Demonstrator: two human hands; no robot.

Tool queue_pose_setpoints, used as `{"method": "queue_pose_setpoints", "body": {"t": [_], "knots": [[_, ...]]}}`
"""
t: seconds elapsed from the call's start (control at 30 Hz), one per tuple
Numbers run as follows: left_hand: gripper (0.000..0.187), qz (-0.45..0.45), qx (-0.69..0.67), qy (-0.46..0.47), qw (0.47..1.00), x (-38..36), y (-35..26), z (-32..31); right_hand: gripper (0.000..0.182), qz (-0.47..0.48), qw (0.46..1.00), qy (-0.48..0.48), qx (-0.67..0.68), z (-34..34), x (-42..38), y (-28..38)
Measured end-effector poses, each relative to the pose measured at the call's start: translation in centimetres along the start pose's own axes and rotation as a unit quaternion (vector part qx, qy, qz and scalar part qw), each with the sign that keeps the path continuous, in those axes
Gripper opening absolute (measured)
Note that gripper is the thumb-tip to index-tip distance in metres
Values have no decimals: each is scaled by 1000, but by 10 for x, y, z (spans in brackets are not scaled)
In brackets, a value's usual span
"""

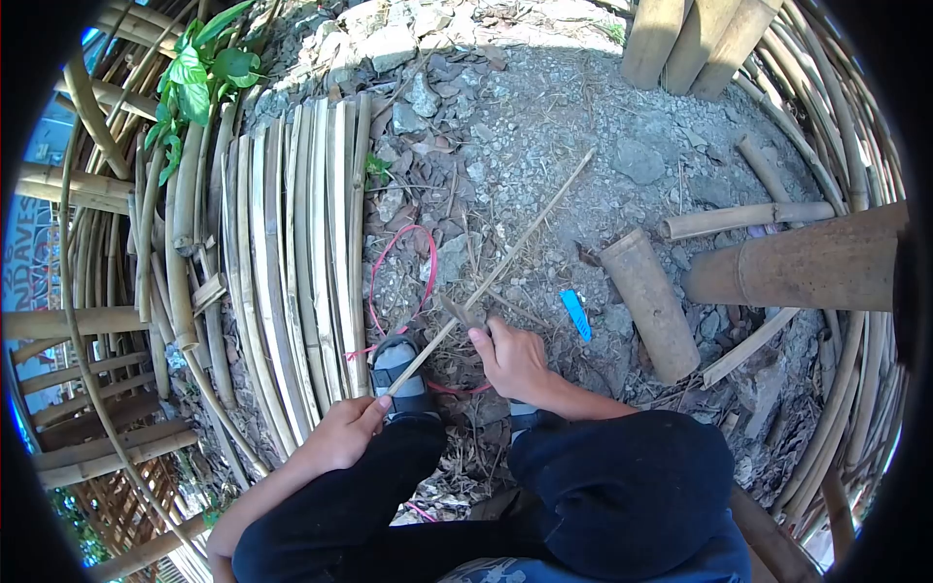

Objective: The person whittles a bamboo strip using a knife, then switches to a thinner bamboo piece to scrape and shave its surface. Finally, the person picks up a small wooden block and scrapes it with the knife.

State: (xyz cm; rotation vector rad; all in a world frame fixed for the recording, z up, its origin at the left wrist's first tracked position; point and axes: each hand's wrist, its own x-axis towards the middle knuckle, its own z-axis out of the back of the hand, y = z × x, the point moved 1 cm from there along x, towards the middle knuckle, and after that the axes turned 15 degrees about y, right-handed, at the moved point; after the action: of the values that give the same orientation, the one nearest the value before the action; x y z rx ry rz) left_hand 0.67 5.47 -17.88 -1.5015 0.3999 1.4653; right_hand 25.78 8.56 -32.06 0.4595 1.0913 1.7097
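Observation:
My left hand (pixel 338 434) is closed around the lower end of a thin bamboo strip (pixel 533 225), which slants up and to the right over the ground. My right hand (pixel 515 358) is closed on a knife; its handle is hidden in the fingers. The short knife blade (pixel 455 310) lies across the strip, touching or very near it. Beneath the strip's lower part is my sandalled foot (pixel 394 361). A loop of pink string (pixel 433 267) lies on the ground beside the blade.
Split bamboo slats (pixel 301 243) lie side by side at left. Right of my hand are a blue object (pixel 575 315), a short bamboo piece (pixel 651 306) and a thick bamboo pole (pixel 807 262). Bamboo fencing (pixel 846 126) curves along the right. A leafy plant (pixel 192 73) grows at upper left.

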Motion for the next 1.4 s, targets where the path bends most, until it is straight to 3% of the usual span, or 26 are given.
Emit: {"method": "queue_pose_setpoints", "body": {"t": [0.07,0.17,0.47,0.8,0.87,1.03,1.27,1.4], "knots": [[59,19,9,1,1000,0,-1,0,40,38,998,-45,13,-1,-4,3],[59,15,12,-2,1000,0,0,-1,41,116,993,-24,-28,-11,-6,2],[63,26,40,-10,999,-2,-4,-2,48,163,973,-34,-158,-2,5,-6],[63,12,42,-8,999,-3,-4,-2,45,125,965,-95,-208,-3,-2,-3],[60,16,47,-21,999,-5,-6,-1,45,37,967,-110,-228,3,-2,-13],[60,7,52,-25,998,-5,-6,-1,46,-17,976,-90,-196,19,2,-26],[61,5,53,-30,998,-7,-7,-3,46,114,973,-64,-190,-1,1,4],[61,14,56,-23,998,-4,-1,-5,48,65,963,-108,-238,26,16,-23]]}}
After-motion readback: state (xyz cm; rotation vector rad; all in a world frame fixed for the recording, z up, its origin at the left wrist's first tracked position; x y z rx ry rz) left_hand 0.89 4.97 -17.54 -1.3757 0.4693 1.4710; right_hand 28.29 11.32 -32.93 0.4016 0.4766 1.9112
